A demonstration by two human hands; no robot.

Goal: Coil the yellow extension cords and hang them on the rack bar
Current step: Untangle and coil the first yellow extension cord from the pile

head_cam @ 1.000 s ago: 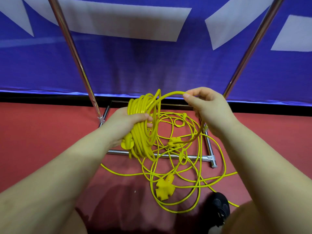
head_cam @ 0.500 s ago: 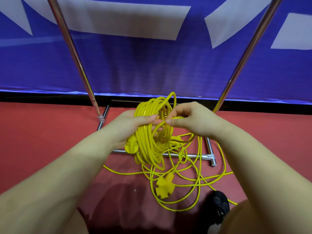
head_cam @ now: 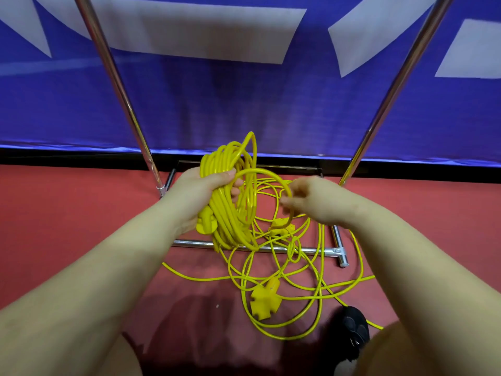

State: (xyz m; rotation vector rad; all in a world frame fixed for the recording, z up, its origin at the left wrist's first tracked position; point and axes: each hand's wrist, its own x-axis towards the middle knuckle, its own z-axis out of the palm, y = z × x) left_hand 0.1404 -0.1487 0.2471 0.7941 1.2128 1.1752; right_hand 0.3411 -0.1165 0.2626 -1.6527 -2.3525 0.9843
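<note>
Nearest the camera, two bare forearms reach forward from the bottom corners, and a black shoe point(head_cam: 352, 325) shows on the red floor point(head_cam: 54, 226) at the lower right. Just ahead of the shoe, loose yellow cord point(head_cam: 320, 289) lies in tangled loops on the floor, with a yellow multi-outlet socket end point(head_cam: 265, 301) resting among them. Farther on, the loops cross over the chrome base bar point(head_cam: 320, 251) of the rack, which runs left to right and ends in a T-joint on the right. Above that bar the left hand point(head_cam: 200, 194) grips a thick coil point(head_cam: 230, 202) of yellow extension cord, its fingers point(head_cam: 235, 191) curled through the loops and the thumb laid across the front; a yellow plug point(head_cam: 206, 222) hangs at the coil's lower left beside the wrist. To the right, apart from the coil, the right hand point(head_cam: 311, 199) pinches a single strand between thumb and fingertips; this strand point(head_cam: 260, 172) arcs up and over to the coil, and below the hand it drops toward another yellow connector point(head_cam: 283, 229) on the floor. Beyond the hands, two chrome rack uprights point(head_cam: 116, 85) slant upward, one on each side. Farthest back hangs a blue banner point(head_cam: 244, 104) with white shapes, a dark strip along its bottom edge.
</note>
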